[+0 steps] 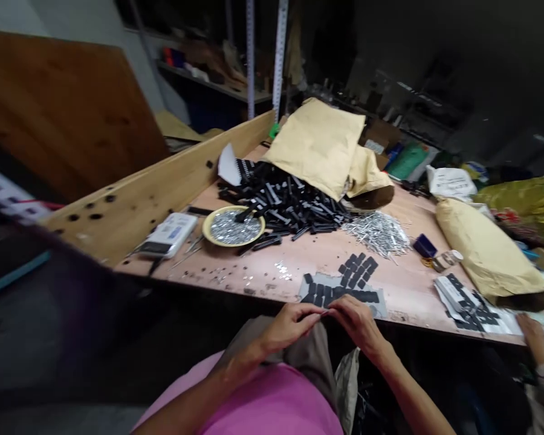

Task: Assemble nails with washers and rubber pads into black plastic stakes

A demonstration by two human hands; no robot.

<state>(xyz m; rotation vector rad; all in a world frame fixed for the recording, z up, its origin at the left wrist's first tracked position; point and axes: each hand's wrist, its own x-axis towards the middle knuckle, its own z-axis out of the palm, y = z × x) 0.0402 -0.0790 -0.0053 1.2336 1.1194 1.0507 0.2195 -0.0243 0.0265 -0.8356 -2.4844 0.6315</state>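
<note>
My left hand (288, 327) and my right hand (357, 320) meet fingertip to fingertip over my lap, just off the table's front edge. Both are closed in a pinch; whatever lies between the fingertips is too small to make out. Right behind them, a grey sheet (381, 307) carries rows of small black rectangular pieces (318, 291), partly covered by my right hand. More black pieces (359, 269) are lined up above it. Tiny shiny bits (283, 270) are scattered on the tabletop to the left.
A yellow bowl (207, 234) of small silvery parts stands left, beside a white box-shaped device (176, 234). Behind are a heap of black parts (294, 202), thin metal pins (378, 234) and a paper sack (321, 142). Another person's hand (532, 335) rests at far right.
</note>
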